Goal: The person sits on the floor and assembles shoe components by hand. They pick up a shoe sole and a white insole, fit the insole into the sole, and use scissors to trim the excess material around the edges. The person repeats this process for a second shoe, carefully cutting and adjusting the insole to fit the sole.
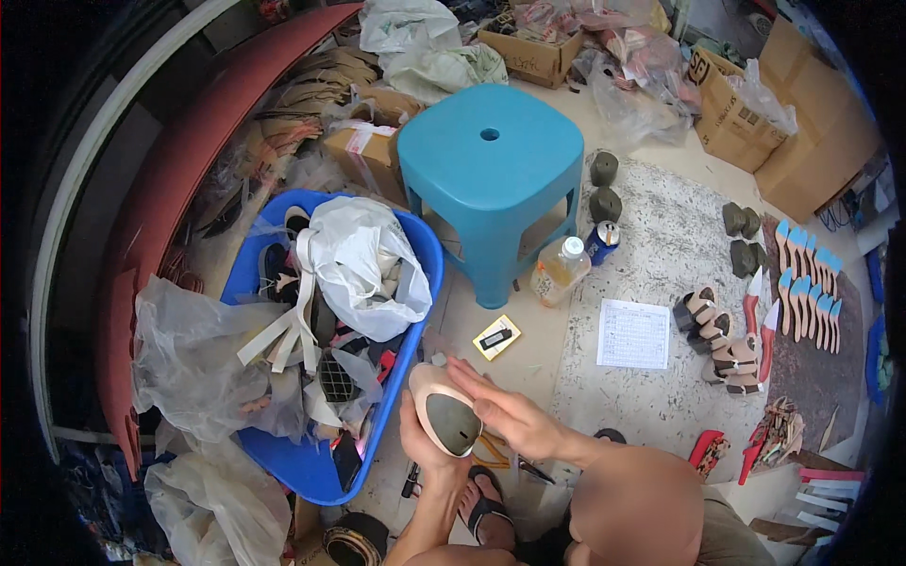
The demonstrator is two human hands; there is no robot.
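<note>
A shoe last (452, 424), dark olive, with a pale beige upper around it, is held before me, tilted, above my sandalled foot. My left hand (421, 436) is closed around its left side and underside, fingers partly hidden behind it. My right hand (500, 407) lies against its upper right edge, fingers stretched out and fairly flat, thumb near the olive part. Below my right hand, pliers with yellow handles (493, 451) rest on the floor, partly covered. Just beyond the hands sits a small yellow-and-white box with a black lighter-like thing (496, 337) on top.
A blue tub (351, 491) of bags and scraps stands left, a blue stool (489, 151) ahead. A bottle (561, 274) and a can (602, 243) stand beside it. Right are a printed sheet (633, 334), beige shoes (732, 357), olive lasts (746, 258) and insoles (805, 297).
</note>
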